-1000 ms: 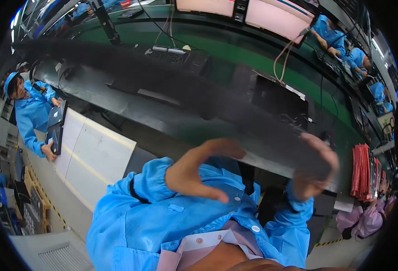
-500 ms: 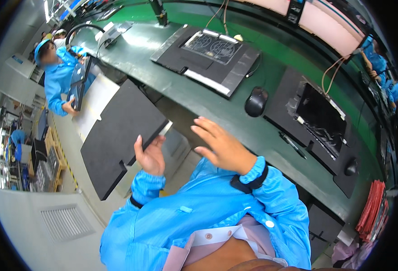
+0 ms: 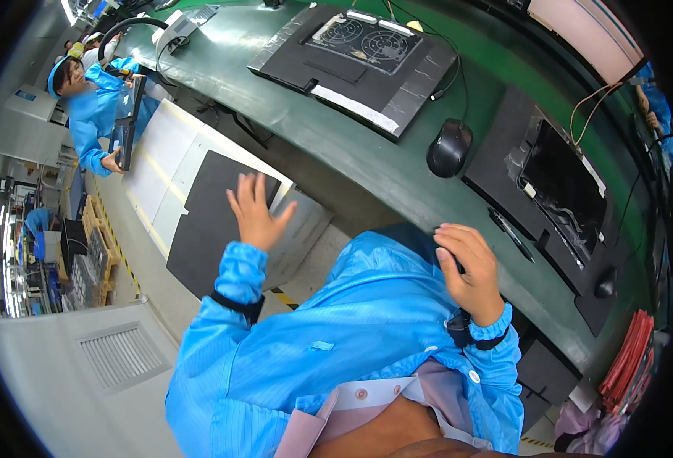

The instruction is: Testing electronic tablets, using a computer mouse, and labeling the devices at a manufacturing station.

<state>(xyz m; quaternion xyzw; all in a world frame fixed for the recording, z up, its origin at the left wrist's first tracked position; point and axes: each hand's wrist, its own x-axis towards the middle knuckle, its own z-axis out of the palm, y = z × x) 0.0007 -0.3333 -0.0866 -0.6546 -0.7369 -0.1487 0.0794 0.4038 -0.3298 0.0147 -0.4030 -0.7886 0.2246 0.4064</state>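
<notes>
A flat black board (image 3: 218, 217) lies on the white tabletop (image 3: 170, 145) at my left. My left hand (image 3: 256, 217) is over its right-hand part, open with fingers spread, gripping nothing; I cannot tell whether the fingertips touch the board. My right hand (image 3: 471, 273) is at the near edge of the green bench (image 3: 367, 172). Its fingers are loosely bent and apart from the thumb, with nothing visible held. Beyond it sits a black computer mouse (image 3: 450, 148), and a pen (image 3: 511, 235) lies to the right.
Two black boards carrying electronics lie on the bench: one with round fan shapes (image 3: 351, 69), one with a dark glossy panel (image 3: 561, 187). A co-worker (image 3: 96, 107) at far left holds a dark panel. Red folded sheets (image 3: 628, 359) are stacked at right.
The black board has gone from raised beside my left hand to lying on the white tabletop. My left hand has let go and spread. My right hand has moved right.
</notes>
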